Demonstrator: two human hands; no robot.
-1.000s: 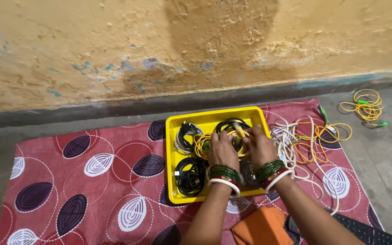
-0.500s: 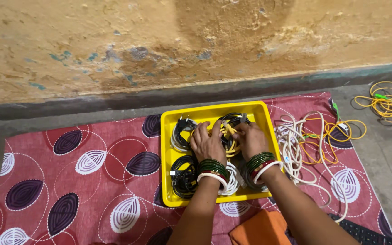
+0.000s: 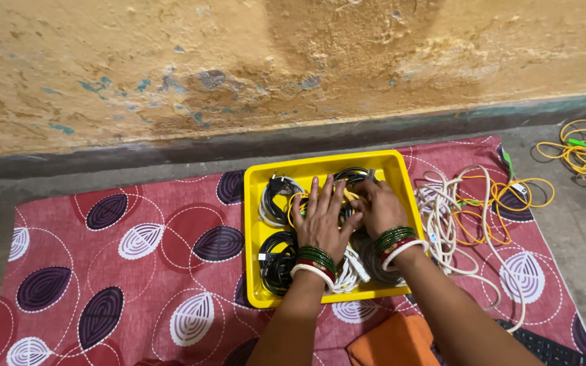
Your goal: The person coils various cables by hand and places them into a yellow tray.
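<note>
Here left hand flat, splayed on yellow cable; right hand grip seemingly hidden.

Yellow cable mostly hidden under both hands; grip unclear. Keyboard and orange cloth cut off at bottom edge.

Soft, even, warm light; sharp focus, faint shadows, slight edge distortion.

I'm looking at a plain home floor: bare concrete floor, a worn, peeling ochre plaster wall, and a red patterned cloth spread out as a work mat, cable bundles lying about.
</note>
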